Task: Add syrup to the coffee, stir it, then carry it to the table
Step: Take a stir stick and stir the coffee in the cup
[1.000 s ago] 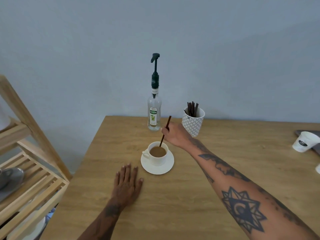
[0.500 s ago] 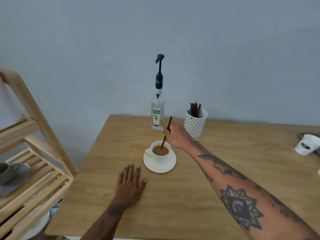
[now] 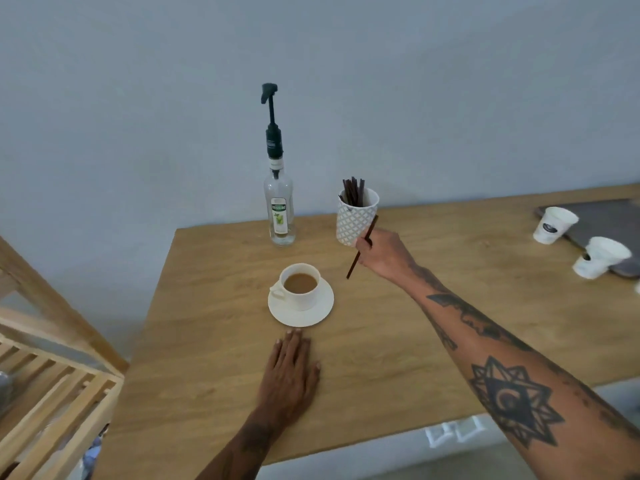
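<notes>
Fingers (image 3: 363,242) of the right hand (image 3: 382,252) pinched shut on one dark stir stick (image 3: 360,251), grip near mid-length. Stick is off the surface, clear of the coffee; long axis tilted, top end toward 1 o'clock, bottom tip toward 7 o'clock, hanging at about 3 o'clock from the cup. Top end overlaps the patterned stick holder (image 3: 356,216), which sits just behind the hand with a bunch of spare sticks standing in it; count not readable.

Left hand (image 3: 289,372) flat, palm down on the wooden surface (image 3: 207,358), fingers extended and together, gripping nothing. Fingertips just short of the saucer (image 3: 301,315), at its 6 o'clock.

One white cup (image 3: 299,285) of milky coffee, upright, centred on the one saucer, handle toward 9 o'clock.

One syrup bottle (image 3: 278,216) with a dark pump, upright, at 12 o'clock from the cup, near the wall edge, apart from the cup.

Two white paper cups (image 3: 554,225) at the far 3 o'clock side, by a grey flat item. One wooden slatted rack (image 3: 52,375) at 9 o'clock, off the surface.
</notes>
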